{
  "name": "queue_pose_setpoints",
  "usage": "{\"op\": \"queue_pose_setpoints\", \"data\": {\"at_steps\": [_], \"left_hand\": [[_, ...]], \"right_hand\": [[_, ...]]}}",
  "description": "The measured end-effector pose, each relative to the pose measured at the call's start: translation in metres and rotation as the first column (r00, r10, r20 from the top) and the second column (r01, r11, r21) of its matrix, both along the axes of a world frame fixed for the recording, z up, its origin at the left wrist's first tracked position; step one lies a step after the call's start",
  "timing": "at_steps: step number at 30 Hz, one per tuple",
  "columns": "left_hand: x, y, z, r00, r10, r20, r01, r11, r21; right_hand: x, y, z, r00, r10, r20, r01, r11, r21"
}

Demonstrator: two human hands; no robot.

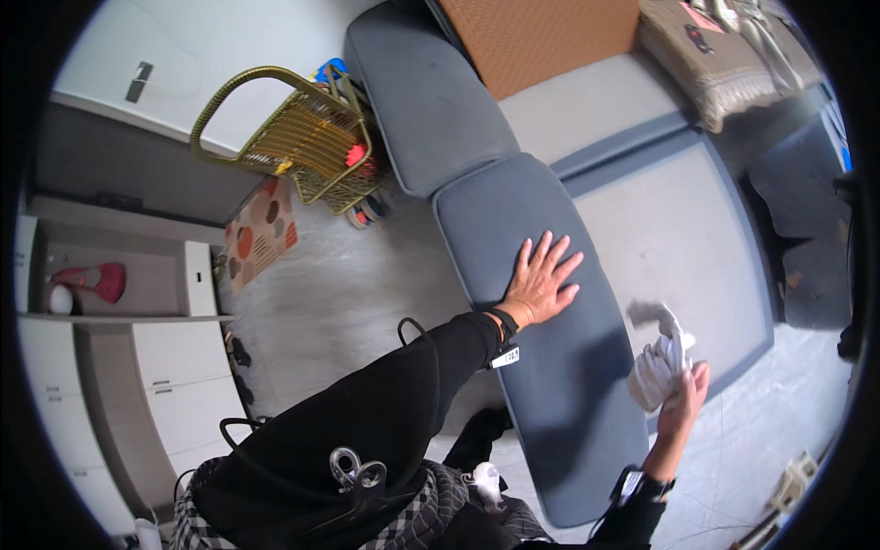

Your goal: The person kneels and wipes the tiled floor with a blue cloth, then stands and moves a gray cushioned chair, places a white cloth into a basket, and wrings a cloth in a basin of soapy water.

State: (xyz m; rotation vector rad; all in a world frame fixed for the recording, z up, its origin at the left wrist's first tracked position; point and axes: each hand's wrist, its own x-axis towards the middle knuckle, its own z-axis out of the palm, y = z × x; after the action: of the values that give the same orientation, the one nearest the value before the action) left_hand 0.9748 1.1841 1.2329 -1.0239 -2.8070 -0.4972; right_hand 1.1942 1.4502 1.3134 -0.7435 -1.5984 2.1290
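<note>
Fingers spread, my left hand (542, 285) rests flat on a long blue-grey sofa cushion (570, 412), holding nothing. My right hand (684, 395) grips a bunched pale cloth (656, 371) at the cushion's right side, over the sofa base. One end of the cloth sticks up and looks blurred. Part of the right palm is hidden by the cloth. Both wrists wear dark bands.
Another blue-grey cushion (430, 96) and a woven brown panel (550, 41) lie beyond. A light grey sofa seat (674, 254) spans the right. A wicker cart (302, 137) stands on the tiled floor at upper left, near a patterned mat (261, 234) and white cabinets (185, 385).
</note>
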Motion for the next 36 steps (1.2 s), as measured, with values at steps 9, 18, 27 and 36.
{"op": "queue_pose_setpoints", "data": {"at_steps": [9, 18, 27, 36], "left_hand": [[0.005, -0.017, 0.021, 0.968, -0.136, 0.213, 0.146, 0.989, -0.033], [0.09, -0.249, 0.111, -0.279, -0.581, 0.765, -0.511, 0.764, 0.394], [0.029, -0.482, 0.233, -0.121, -0.672, 0.731, -0.868, 0.429, 0.251], [-0.007, -0.554, 0.267, 0.173, -0.669, 0.723, -0.945, 0.094, 0.313]], "right_hand": [[0.079, -0.206, 0.046, 0.909, -0.116, 0.4, 0.107, 0.993, 0.044], [-0.032, -0.376, 0.109, 0.923, 0.333, 0.191, -0.298, 0.936, -0.189], [-0.112, -0.527, 0.192, 0.455, 0.86, 0.233, -0.839, 0.325, 0.437], [-0.191, -0.499, 0.233, 0.536, 0.735, 0.415, -0.791, 0.266, 0.551]]}}
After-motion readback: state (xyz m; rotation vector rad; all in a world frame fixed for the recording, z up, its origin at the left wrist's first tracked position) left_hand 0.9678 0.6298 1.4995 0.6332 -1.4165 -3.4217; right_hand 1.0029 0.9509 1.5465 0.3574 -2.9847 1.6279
